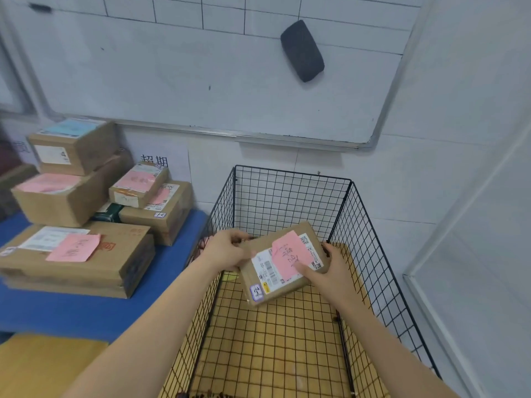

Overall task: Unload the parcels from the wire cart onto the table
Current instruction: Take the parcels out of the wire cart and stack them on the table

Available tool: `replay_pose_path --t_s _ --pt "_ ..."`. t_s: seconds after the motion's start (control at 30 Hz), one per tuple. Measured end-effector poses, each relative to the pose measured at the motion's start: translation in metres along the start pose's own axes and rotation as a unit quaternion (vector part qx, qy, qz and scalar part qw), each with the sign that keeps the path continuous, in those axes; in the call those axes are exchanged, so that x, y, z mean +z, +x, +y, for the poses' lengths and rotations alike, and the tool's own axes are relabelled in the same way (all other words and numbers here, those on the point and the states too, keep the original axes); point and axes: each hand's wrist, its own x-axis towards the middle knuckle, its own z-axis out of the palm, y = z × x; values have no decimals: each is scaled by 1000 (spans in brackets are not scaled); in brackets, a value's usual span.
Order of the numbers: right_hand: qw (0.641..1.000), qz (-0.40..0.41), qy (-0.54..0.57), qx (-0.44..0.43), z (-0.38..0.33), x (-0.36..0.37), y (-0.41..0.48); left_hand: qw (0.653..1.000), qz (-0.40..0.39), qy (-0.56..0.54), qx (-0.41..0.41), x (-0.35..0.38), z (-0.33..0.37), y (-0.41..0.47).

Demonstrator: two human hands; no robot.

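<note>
Both hands, left hand point(227, 249) and right hand point(330, 268), have fingers closed around the parcel point(283, 262) above the cart point(290, 196), and the bench point(86, 311) lies to its left, nearer the left hand.

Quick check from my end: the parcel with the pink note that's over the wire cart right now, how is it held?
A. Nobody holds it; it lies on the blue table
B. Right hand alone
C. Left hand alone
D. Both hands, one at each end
D: the left hand grips the far-left end of the parcel and the right hand clasps its right side, above the wire cart.
</note>
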Motion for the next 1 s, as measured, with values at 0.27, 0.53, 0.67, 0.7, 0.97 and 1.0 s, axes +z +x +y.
replay_pose_path --t_s 0.27,0.53,0.67,0.7,0.97,1.0 --pt "998 -22 39 45 -2 6 -4 995 93 -46 6 1 -6 6" --pt "997 -42 59 38 -6 13 -12 991 14 -130 -10 -3 -6 7" --pt "999 -2 37 -15 -12 3 -10 992 30 -120 16 -10 -5 6" --pt "999 12 33 -32 -13 -1 -8 992 25 -121 21 -11 -4 6" --pt "970 -99 205 83 -15 -9 -4 996 16 -71 56 -8 -1 5" --pt "968 -100 214 86 -14 -8 -3 995 41 -63 67 -7 -2 6"
